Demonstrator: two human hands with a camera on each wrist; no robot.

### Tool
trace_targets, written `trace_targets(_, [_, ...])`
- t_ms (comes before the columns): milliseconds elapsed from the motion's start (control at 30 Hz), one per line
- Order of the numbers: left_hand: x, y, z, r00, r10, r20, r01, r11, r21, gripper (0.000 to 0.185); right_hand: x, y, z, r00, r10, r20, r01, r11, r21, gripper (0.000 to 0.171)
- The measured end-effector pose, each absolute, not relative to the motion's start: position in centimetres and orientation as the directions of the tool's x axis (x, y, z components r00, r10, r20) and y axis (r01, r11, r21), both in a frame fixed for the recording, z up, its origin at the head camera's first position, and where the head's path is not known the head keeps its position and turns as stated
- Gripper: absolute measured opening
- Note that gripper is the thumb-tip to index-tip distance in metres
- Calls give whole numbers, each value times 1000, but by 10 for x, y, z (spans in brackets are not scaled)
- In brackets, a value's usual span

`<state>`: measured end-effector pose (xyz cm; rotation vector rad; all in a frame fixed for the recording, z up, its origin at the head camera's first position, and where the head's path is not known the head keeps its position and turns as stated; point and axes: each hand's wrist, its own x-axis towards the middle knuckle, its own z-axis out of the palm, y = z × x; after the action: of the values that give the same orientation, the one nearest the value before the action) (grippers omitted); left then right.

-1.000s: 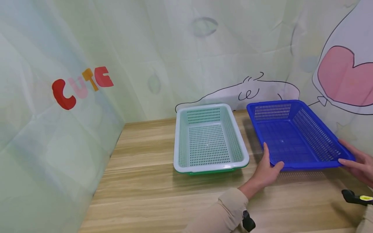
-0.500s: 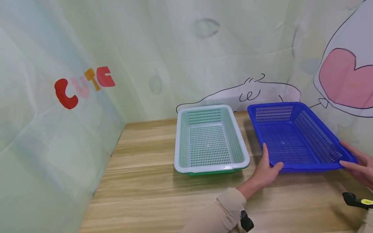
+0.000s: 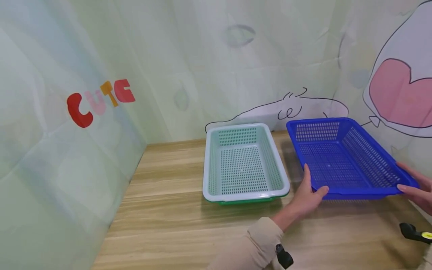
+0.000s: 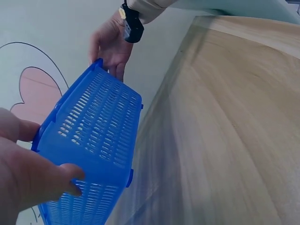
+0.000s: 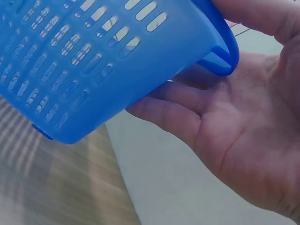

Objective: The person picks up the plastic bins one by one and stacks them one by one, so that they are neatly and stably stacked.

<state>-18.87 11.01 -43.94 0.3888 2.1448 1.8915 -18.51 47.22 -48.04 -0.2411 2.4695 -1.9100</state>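
Note:
A blue perforated plastic basket (image 3: 330, 161) is held slightly raised at the right side of the table; its underside and a slatted shadow on the wood show in the right wrist view. My left hand (image 3: 308, 198) grips its near left corner, with the thumb toward the near rim. At the near right corner my right hand (image 3: 416, 187) holds the rim, and in the right wrist view its fingers (image 5: 164, 110) reach beneath the basket. To the left sits a pale mint basket (image 3: 241, 165), nested on a green basket (image 3: 248, 201) whose edge shows below it.
The wood-grain table (image 3: 162, 210) meets a pale printed cloth backdrop (image 3: 175, 56) at the back and on the left. Right of the blue basket, the cloth with a heart drawing (image 3: 395, 93) stands close to my right hand.
The near right corner of the blue basket has shifted a little to the right, along with my right hand. Both hands keep their hold, and the mint basket stays put.

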Motion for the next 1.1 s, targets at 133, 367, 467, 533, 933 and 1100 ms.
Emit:
trace_targets(133, [-187,106,-432,-934,358,-9,36,120,992,85,-186,469,-477,-991,-112,79,-116,383,-917,78])
trace_targets(367, [-188,94,-418,-912,409,18,79,133,988,84,-187,462,-466,-989,-95,111,-138,356,-924,78])
trace_targets(467, [-190,89,-412,-911,412,28,87,126,988,85,-190,458,-460,-985,-108,131,-156,272,-950,76])
trace_targets(533, [-192,86,-408,-913,407,36,99,135,986,85,-191,456,-455,-983,-109,147,-172,271,-947,76])
trace_targets(933, [-201,67,-390,-905,420,68,113,84,990,83,-191,431,-434,-992,-67,103,-123,481,-868,73])
trace_targets(1100, [-203,61,-386,-899,433,69,90,29,995,84,-192,424,-426,-994,-55,99,-113,487,-866,74])
